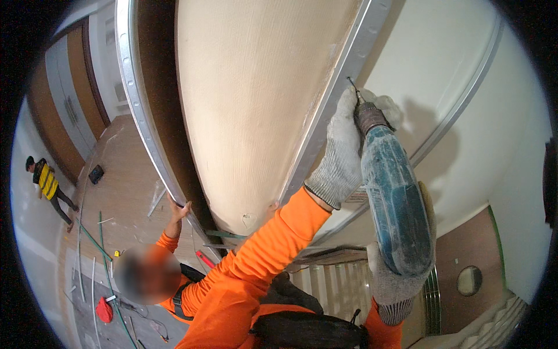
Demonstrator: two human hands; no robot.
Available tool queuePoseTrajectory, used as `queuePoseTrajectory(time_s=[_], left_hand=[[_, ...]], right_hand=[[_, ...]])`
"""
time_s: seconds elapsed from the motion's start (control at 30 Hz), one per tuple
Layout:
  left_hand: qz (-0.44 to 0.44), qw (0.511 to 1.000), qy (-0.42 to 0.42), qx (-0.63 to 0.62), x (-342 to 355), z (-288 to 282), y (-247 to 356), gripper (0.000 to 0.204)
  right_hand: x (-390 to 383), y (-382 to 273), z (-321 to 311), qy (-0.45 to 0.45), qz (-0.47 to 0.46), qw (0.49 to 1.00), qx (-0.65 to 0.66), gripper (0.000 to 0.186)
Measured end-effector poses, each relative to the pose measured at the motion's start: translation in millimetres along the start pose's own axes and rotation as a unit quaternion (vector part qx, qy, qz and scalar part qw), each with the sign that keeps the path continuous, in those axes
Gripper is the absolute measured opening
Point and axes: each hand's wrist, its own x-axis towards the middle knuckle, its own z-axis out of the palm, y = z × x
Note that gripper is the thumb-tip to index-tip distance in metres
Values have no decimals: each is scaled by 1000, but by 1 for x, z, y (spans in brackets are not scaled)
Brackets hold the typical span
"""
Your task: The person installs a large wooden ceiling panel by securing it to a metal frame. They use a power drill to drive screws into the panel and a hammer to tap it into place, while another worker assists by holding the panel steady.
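Up at a metal channel (322, 128), my left hand (346, 139), in a grey-white knit glove, has its fingers closed by the front of a dusty teal drill (392, 198), around the bit area; exactly what they pinch is partly hidden. A thin bit or screw (352, 82) meets the channel there. My right hand (392, 288), also gloved, grips the drill's rear end, largely behind its body. Both forearms wear orange sleeves. The channel runs along a pale curved panel (250, 87).
A co-worker (186, 285) in orange holds another metal strip (142, 116) at left. A person (49, 189) in a yellow vest stands farther left near wooden doors (87, 70). Metal rods (93, 285) and a red bag (104, 309) lie on the floor below. Another channel (459, 107) runs at right.
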Motion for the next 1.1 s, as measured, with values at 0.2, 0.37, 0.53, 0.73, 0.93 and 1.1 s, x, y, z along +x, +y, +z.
queuePoseTrajectory(time_s=[0.2,0.37,0.53,0.73,0.93,1.1], left_hand=[[2,993,-49,103,-9,-12,3,37],[-3,987,-29,158,-16,-13,12,38],[15,990,-9,142,-11,-6,17,34],[216,819,125,517,-10,-21,31,36],[405,560,-4,723,14,3,81,30],[403,439,-69,800,52,13,83,35]], right_hand=[[-5,-3,7,24,77,994,-69,106],[-2,-14,1,-18,123,983,135,106],[1,-17,9,-16,96,965,244,93],[4,-3,7,8,-18,990,143,84],[0,5,10,85,143,895,415,80],[4,5,9,44,19,986,163,75]])
